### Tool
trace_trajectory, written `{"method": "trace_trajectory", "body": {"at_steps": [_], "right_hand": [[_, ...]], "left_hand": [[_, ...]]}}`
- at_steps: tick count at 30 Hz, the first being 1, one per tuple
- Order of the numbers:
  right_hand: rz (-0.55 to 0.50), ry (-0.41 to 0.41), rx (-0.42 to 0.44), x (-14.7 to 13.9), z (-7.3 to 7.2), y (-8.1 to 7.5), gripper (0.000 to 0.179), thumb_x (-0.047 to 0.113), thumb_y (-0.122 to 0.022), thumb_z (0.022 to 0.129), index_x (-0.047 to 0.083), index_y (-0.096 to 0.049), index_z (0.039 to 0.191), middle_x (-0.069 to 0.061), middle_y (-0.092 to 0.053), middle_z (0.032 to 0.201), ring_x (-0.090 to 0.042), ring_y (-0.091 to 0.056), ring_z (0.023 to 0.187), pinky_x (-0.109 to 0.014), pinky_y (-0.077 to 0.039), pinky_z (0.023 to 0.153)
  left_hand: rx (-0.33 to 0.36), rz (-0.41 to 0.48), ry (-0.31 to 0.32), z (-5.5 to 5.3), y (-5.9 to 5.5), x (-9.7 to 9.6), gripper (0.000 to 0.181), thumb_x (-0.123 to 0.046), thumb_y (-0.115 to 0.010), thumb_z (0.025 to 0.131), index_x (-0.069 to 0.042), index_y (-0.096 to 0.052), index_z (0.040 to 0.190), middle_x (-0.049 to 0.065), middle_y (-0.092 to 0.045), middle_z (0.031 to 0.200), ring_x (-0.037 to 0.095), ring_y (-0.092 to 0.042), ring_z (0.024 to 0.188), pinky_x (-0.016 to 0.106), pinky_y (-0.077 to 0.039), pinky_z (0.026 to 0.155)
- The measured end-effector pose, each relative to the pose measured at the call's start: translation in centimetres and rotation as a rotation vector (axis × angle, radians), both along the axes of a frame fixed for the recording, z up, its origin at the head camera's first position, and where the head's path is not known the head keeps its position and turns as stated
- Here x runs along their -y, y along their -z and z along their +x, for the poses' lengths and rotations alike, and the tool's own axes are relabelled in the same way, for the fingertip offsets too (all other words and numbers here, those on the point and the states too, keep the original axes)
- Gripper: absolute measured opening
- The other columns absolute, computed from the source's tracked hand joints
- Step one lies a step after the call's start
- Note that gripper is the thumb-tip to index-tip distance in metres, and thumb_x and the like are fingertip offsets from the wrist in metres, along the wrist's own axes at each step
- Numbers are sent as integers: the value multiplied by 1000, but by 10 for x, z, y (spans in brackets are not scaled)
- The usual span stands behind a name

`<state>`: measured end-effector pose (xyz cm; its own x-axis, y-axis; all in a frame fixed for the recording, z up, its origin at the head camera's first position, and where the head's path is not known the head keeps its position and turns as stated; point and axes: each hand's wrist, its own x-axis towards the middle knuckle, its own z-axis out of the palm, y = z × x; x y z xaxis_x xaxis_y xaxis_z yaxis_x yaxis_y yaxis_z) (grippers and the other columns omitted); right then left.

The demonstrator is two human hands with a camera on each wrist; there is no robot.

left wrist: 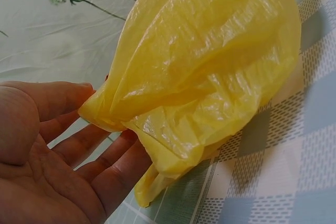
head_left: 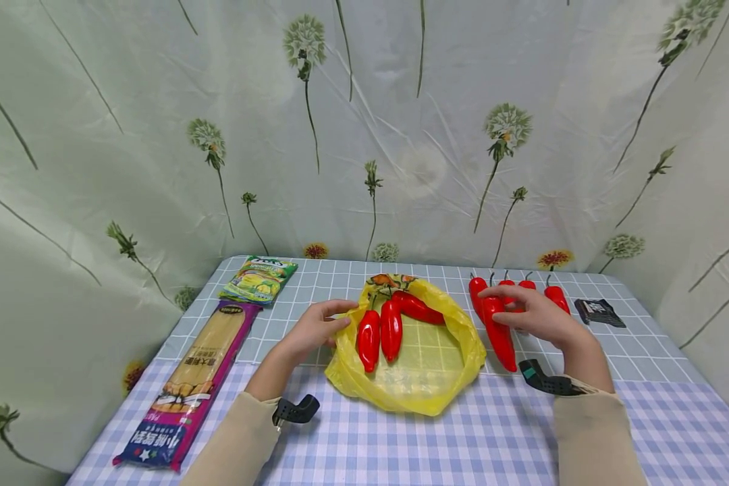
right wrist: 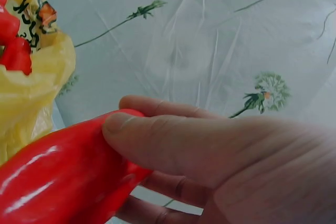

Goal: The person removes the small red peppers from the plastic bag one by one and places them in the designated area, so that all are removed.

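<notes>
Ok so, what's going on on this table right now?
A person is using both hands with peppers and a bag. The left hand pinches the rim of an open yellow bag, with three red peppers visible inside. The right hand holds another red pepper, outside the bag on its right. More peppers lie beyond that hand, near a small black packet.

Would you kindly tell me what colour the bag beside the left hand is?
The bag is yellow; the left wrist view shows it best.
</notes>
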<state>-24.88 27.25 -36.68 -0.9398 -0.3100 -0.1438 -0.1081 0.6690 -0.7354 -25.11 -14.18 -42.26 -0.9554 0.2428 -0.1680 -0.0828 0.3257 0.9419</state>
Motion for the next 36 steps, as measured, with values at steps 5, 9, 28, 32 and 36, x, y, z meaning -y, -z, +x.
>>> {"method": "trace_trajectory", "body": {"at_steps": [5, 9, 28, 32, 36], "right_hand": [[-18, -22, 26, -3, -2, 5, 49, 28, -70, 92, 13, -57, 137, -23, -50, 143, -34, -58, 116, -45, -61, 86], [-16, -41, 57, -6, -5, 12, 47, 23, -71, 92, 9, -59, 135, -23, -54, 137, -29, -60, 110, -42, -62, 83], [20, -32, 124, -8, -5, 23, 43, 21, -71, 91, 6, -63, 131, -18, -64, 124, -24, -61, 103, -42, -62, 79], [14, -24, 139, -9, -5, 25, 42, 19, -72, 91, 5, -64, 130, -19, -63, 123, -25, -61, 103, -41, -63, 78], [19, -7, 154, -10, -5, 26, 42, 20, -73, 90, 6, -65, 129, -18, -63, 121, -26, -60, 103, -40, -63, 77]], "left_hand": [[4, 1, -3, 0, 0, 0, 35, -18, -63, 98, -21, -64, 133, 4, -61, 140, 19, -65, 107, 31, -61, 75], [3, -3, -6, 0, 0, 0, 35, -18, -63, 97, -21, -64, 132, 4, -61, 139, 19, -65, 106, 31, -61, 74], [6, -7, -9, 0, 1, 0, 35, -18, -63, 98, -21, -64, 132, 4, -61, 139, 19, -65, 103, 31, -61, 72], [-1, -4, -4, -1, 1, 0, 35, -18, -63, 98, -21, -64, 132, 4, -61, 140, 19, -65, 104, 31, -61, 72], [-1, -2, 2, -2, 2, 0, 35, -18, -63, 98, -21, -64, 132, 4, -61, 140, 19, -65, 104, 31, -61, 72]]}}
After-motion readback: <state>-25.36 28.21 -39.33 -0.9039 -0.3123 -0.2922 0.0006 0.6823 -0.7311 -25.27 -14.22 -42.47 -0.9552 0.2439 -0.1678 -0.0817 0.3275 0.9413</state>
